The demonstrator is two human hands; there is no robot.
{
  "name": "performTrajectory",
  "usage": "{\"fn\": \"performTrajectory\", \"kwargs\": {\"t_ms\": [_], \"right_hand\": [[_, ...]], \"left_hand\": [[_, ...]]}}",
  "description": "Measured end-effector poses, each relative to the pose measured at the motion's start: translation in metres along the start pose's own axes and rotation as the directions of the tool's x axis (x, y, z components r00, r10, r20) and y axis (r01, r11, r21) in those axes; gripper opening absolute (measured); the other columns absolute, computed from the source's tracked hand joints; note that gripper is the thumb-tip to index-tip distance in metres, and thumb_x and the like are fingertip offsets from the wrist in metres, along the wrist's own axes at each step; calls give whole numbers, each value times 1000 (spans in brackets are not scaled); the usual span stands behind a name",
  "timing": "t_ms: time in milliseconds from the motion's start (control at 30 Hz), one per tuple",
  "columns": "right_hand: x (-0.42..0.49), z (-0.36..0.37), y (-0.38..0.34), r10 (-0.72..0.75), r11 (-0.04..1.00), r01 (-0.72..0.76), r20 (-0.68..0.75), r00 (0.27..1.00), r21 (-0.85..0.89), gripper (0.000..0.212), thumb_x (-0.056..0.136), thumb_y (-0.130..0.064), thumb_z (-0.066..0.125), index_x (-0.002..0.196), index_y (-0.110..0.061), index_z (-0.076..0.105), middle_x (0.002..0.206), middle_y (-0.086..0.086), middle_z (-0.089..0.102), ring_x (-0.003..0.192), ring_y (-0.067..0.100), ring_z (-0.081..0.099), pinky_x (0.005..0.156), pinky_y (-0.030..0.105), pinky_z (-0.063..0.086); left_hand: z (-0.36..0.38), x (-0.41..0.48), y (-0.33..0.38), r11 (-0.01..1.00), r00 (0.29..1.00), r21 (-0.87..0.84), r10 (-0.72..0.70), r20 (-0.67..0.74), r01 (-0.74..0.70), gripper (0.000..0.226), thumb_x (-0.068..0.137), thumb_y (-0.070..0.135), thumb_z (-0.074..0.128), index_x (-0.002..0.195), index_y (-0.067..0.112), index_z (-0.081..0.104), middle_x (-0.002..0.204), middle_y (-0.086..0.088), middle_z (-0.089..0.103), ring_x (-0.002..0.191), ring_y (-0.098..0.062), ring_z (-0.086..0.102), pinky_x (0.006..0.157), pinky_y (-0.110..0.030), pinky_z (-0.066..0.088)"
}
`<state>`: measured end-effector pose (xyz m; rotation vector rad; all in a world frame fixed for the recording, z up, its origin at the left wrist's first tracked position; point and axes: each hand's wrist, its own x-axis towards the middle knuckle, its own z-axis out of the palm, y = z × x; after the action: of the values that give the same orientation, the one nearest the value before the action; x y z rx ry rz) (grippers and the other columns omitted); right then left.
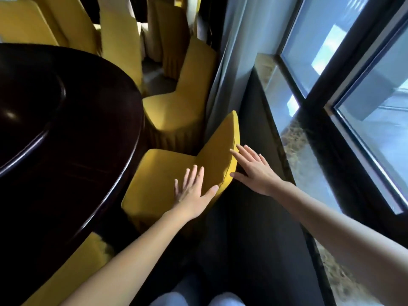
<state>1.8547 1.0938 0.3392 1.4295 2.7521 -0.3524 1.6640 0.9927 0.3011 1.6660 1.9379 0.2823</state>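
Yellow fabric chair (163,173) is set mid-frame, between the dark round counter (66,129) at 9 o'clock and the window (331,85) at 3 o'clock. Its seat is pointed toward 8 o'clock, at the counter rim. The long top edge of the backrest (218,151) is run along 1–7 o'clock. Left hand (192,193) and right hand (256,171) are spread flat at that edge, nothing gripped yet. Judged best: edge gripped at both ends, moved evenly without twist, neighbour chair (176,111) at 12 o'clock cleared.
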Motion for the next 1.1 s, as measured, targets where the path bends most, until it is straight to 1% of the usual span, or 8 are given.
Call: {"fn": "performTrajectory", "kwargs": {"t_ms": [133, 267, 400, 533, 767, 833, 1000, 1100], "right_hand": [[52, -15, 32, -17, 996, 27, 124, 992, -85, 77, 91, -47, 53, 151, -33, 6, 161, -1, -2, 148, 22, -7, 118, 51, 16], [99, -33, 56, -15, 989, 43, 193, 981, -142, 84, 87, -41, 63, 151, -31, 9, 161, 1, 0, 148, 23, -4, 116, 51, 21], [136, -37, 74, -23, 966, 88, 261, 965, -242, 91, 81, -44, 68, 151, -31, 11, 161, 0, 0, 148, 23, -2, 113, 51, 25], [163, -35, 89, -30, 951, 123, 311, 950, -285, 90, 80, -45, 69, 150, -32, 15, 161, 0, 3, 148, 23, 1, 111, 47, 30], [197, -24, 106, -38, 958, 146, 393, 919, -247, 90, 76, -56, 69, 149, -34, 22, 161, -4, 1, 148, 22, 0, 103, 47, 41], [207, -24, 111, -65, 952, 183, 425, 903, -243, 92, 71, -63, 69, 147, -36, 25, 161, -7, 3, 147, 25, -3, 106, 52, 37], [230, -23, 125, -119, 916, 292, 513, 850, -273, 105, 58, -84, 57, 147, -43, 18, 159, -8, -13, 143, 37, -21, 113, 60, 5], [251, -25, 130, -197, 861, 412, 550, 812, -299, 109, 51, -87, 57, 145, -44, 24, 158, -4, -19, 142, 39, -21, 116, 59, 4]], "left_hand": [[9, 47, 2, 989, 987, -122, -68, 142, 86, 77, 89, 66, 22, 149, 27, -5, 159, 3, -11, 145, -18, -14, 115, -51, -9], [15, 89, 12, 979, 967, -174, -60, 248, 105, 85, 86, 70, 27, 150, 25, -6, 160, 2, -9, 146, -20, -10, 117, -52, -4], [17, 120, 27, 954, 947, -268, -44, 317, 134, 88, 84, 70, 34, 150, 25, -4, 160, 3, -5, 147, -22, -5, 118, -52, 4], [19, 141, 36, 898, 905, -362, -86, 418, 252, 93, 82, 71, 40, 150, 24, -2, 160, 0, 0, 146, -27, 3, 117, -50, 12], [31, 149, 51, 816, 886, -472, -100, 453, 334, 91, 85, 64, 44, 150, 24, -5, 160, -1, 3, 145, -27, 12, 116, -46, 17], [32, 150, 46, 833, 895, -465, -78, 440, 301, 90, 86, 62, 44, 150, 23, -5, 159, 0, 3, 145, -26, 12, 116, -45, 17], [32, 157, 37, 903, 915, -382, -27, 403, 195, 91, 83, 67, 43, 149, 25, -3, 159, 1, 7, 145, -24, 15, 116, -48, 18], [26, 152, 42, 893, 910, -377, -81, 406, 247, 87, 86, 61, 47, 150, 24, 0, 158, -4, 9, 144, -26, 16, 115, -41, 16]]}}
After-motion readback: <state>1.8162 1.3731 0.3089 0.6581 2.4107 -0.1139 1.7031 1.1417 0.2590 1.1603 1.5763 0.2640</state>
